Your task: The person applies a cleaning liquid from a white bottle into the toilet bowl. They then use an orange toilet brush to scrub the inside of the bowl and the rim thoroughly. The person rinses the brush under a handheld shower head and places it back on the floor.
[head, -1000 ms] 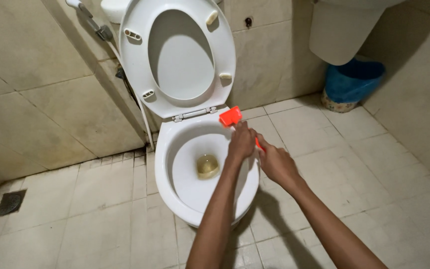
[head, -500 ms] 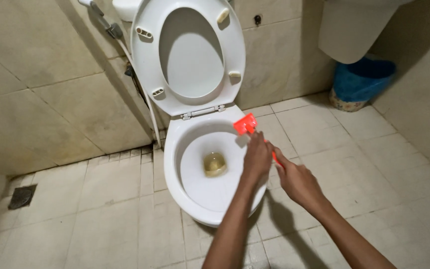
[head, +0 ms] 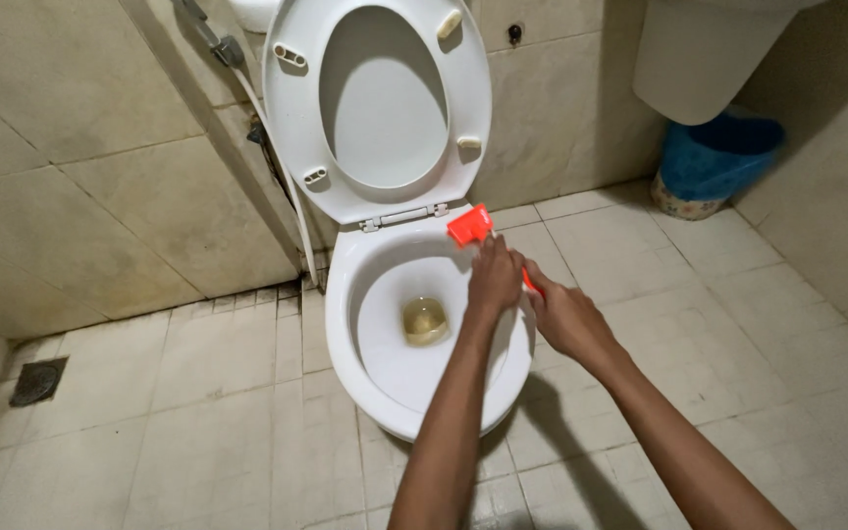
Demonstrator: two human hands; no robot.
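Two hands share one bright orange plastic brush (head: pixel 470 228) over the white ceramic toilet bowl (head: pixel 385 393) — left hand (head: pixel 496 278) clamped near its head, right hand (head: pixel 566 319) closed on the handle behind — for steadier control at the bowl's back rim.

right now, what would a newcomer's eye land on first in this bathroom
The white ceramic toilet bowl fills the centre, its white plastic seat raised against the beige tiled wall. Over the bowl's right rim, the left hand and right hand grip a bright orange plastic tool. A blue plastic bin sits in the far right corner.
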